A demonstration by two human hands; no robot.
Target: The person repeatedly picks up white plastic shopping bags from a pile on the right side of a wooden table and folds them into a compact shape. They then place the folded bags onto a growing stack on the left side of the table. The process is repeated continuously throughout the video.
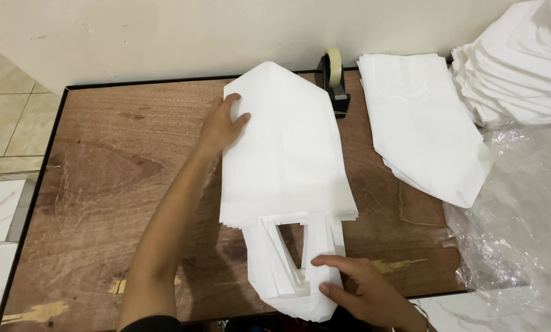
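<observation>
A stack of white flat bags (286, 147) with cut-out handles lies in the middle of the brown wooden table (103, 184), pointed end away from me. My left hand (223, 126) rests flat on the stack's upper left edge, fingers spread. Near the table's front edge, my right hand (364, 289) presses on the handle end (291, 270) of the stack, fingers extended over the loops.
A second stack of white bags (420, 132) lies to the right. A taller pile of folded white bags (521, 61) sits at the far right above crumpled clear plastic wrap (521, 215). A black tape dispenser (334, 80) stands at the back. Tiled floor shows at left.
</observation>
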